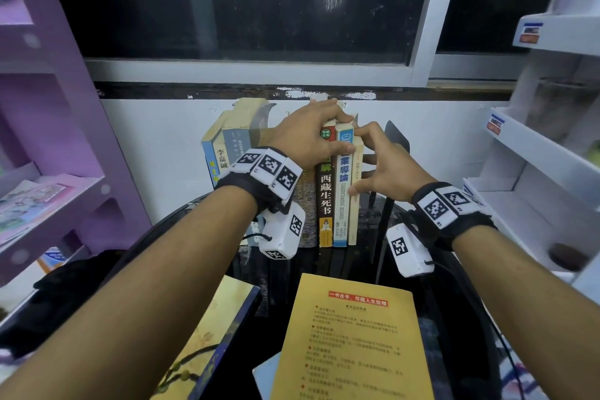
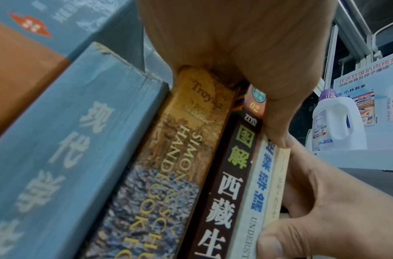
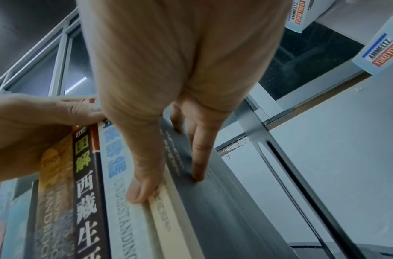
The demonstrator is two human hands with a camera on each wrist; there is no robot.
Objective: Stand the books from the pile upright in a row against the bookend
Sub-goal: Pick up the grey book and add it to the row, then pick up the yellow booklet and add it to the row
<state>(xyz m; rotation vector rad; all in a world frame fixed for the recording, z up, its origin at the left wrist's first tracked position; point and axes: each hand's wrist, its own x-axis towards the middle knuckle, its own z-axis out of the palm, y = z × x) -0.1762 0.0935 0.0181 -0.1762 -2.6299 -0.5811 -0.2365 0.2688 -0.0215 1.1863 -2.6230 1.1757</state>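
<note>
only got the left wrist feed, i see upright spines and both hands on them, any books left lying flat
Observer: Yes, two. A yellow book lies flat on the dark table, nearest the person, and a blue-and-gold book lies left of it.
Operator: where's the bookend
Observer: The black bookend stands right of the row, apart from the cream book at its end; the right hand reaches into that gap.
Operator: what's that hand doing on the far side
Observer: Its fingers lie flat on the cream book's outer cover, with the thumb on the spine edge.
</note>
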